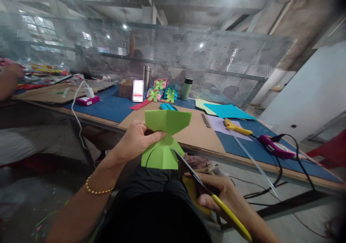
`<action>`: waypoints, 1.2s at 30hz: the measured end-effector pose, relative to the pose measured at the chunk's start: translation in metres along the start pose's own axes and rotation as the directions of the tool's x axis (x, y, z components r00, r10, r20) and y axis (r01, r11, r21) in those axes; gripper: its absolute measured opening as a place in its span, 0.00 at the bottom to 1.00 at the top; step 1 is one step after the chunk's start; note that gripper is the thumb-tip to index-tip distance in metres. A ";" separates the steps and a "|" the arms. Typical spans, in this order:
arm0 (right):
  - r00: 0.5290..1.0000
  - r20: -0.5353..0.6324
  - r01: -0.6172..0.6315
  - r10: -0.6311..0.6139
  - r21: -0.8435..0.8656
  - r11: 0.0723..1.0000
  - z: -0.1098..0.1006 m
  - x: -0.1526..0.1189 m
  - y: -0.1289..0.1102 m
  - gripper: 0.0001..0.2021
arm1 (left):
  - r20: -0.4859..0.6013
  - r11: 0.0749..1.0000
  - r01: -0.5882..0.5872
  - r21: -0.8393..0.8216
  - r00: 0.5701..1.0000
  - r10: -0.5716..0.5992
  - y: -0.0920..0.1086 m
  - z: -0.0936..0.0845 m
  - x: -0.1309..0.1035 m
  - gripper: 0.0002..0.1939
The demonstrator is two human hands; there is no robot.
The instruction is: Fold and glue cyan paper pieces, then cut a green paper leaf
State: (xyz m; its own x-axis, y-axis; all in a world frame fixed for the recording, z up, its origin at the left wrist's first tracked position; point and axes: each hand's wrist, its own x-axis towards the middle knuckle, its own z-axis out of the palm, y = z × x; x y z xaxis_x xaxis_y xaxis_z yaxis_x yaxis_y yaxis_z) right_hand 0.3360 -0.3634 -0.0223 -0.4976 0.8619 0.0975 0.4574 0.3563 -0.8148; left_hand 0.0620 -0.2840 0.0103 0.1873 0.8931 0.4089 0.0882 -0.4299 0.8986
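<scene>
My left hand pinches a folded piece of bright green paper by its narrow middle, thumb in front. The paper flares wide above and below this waist, creased down the centre, and a curved slit runs through its lower left part. In my right hand is a pair of scissors with yellow handles. Their blades point up and left, meeting the lower right part of the paper. Some of the right fingers are hidden behind the handles.
Brown cardboard lies on the blue table with a dark knife. Beyond are small paper pieces with green bows, a green bottle and a steel flask. To the right are a yellow glue gun and a purple power strip.
</scene>
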 end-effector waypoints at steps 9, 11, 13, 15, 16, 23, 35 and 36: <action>0.998 -0.052 -0.021 0.018 -0.058 0.998 -0.001 -0.001 0.002 0.30 | 0.045 0.995 0.037 -0.096 0.998 -0.033 -0.001 0.002 0.000 0.15; 0.998 -0.067 -0.018 0.014 -0.062 0.998 -0.001 -0.001 0.002 0.30 | 0.053 0.991 0.052 -0.120 0.998 -0.045 -0.001 0.003 0.001 0.16; 0.997 -0.074 -0.010 0.005 -0.066 0.998 -0.002 -0.001 0.002 0.30 | 0.059 0.989 0.063 -0.132 0.997 -0.055 -0.002 0.003 0.001 0.17; 0.997 -0.073 -0.006 0.001 -0.070 0.998 -0.002 -0.001 0.002 0.30 | 0.065 0.989 0.066 -0.134 0.996 -0.057 -0.002 0.003 0.001 0.16; 0.998 -0.069 -0.007 0.002 -0.073 0.997 -0.002 -0.001 0.002 0.31 | 0.069 0.988 0.068 -0.136 0.996 -0.059 -0.002 0.002 0.001 0.16; 0.999 -0.032 -0.026 0.023 -0.106 0.994 -0.007 -0.001 0.001 0.32 | 0.122 0.978 0.113 -0.174 0.988 -0.092 0.001 0.000 0.001 0.17; 0.999 -0.019 0.033 -0.034 -0.058 0.998 -0.006 -0.003 0.003 0.31 | 0.170 0.956 0.164 -0.242 0.977 -0.125 0.006 0.004 0.001 0.22; 0.999 -0.012 0.034 -0.035 -0.062 0.998 -0.006 -0.003 0.003 0.31 | 0.176 0.955 0.168 -0.246 0.976 -0.127 0.006 0.004 0.001 0.21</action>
State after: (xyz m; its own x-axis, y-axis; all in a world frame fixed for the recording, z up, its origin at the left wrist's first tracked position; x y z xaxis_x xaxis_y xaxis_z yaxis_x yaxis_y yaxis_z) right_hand 0.3433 -0.3625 -0.0220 -0.5042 0.8533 0.1328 0.4849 0.4070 -0.7741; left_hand 0.0665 -0.2862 0.0154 0.3438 0.9031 0.2572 -0.1251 -0.2275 0.9657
